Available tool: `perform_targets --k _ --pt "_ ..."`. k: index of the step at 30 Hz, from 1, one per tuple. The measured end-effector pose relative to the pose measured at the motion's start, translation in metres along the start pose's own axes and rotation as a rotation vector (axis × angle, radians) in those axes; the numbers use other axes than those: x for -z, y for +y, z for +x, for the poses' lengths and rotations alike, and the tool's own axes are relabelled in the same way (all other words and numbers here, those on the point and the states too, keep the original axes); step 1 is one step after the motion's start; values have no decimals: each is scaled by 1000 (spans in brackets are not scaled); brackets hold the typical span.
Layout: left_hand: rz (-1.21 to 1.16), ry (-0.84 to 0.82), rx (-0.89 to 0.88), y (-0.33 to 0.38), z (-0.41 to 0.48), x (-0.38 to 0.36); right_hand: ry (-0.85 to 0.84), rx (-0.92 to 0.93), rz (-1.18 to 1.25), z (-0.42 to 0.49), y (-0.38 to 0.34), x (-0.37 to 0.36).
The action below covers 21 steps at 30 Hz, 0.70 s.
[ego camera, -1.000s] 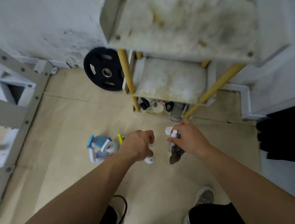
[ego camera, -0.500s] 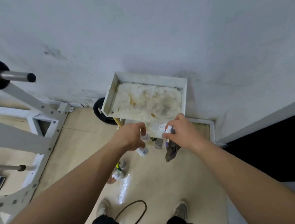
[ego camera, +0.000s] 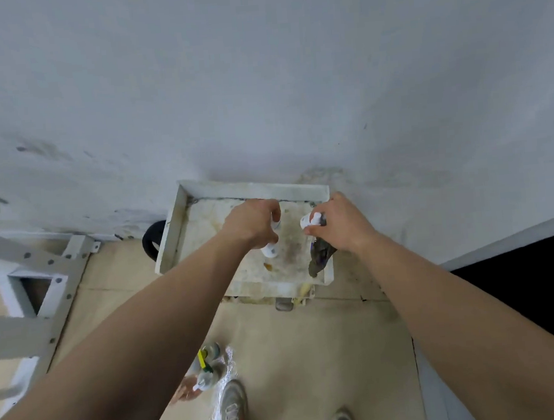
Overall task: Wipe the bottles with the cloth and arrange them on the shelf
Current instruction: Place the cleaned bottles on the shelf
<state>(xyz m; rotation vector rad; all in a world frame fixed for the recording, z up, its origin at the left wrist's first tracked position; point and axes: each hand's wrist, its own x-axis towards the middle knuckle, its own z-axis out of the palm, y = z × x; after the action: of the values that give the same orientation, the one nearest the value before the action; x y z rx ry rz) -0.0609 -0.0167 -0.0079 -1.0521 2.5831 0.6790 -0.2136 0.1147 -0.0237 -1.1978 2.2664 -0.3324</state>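
Hovering over the stained shelf tray (ego camera: 174, 233), left hand (ego camera: 253, 223) gripped a white bottle (ego camera: 270, 250), right hand (ego camera: 340, 226) clamped a second bottle (ego camera: 309, 220) plus the dark cloth (ego camera: 319, 257); floor bottles (ego camera: 208, 369) were blurred, partly hidden by the left forearm.

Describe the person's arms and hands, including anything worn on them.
Both arms are bare: the left forearm and right forearm show no sleeve anywhere in view. The left hand and right hand are ungloved, with no watch, bracelet or ring visible. No markings show.
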Motion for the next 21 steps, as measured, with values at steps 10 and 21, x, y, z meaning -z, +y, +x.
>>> perform_targets --k 10,21 --pt "100 -62 -81 -6 94 -25 -65 -60 -84 88 10 -21" --pt "86 41 -93 -2 107 -44 43 -42 -83 100 18 -31"
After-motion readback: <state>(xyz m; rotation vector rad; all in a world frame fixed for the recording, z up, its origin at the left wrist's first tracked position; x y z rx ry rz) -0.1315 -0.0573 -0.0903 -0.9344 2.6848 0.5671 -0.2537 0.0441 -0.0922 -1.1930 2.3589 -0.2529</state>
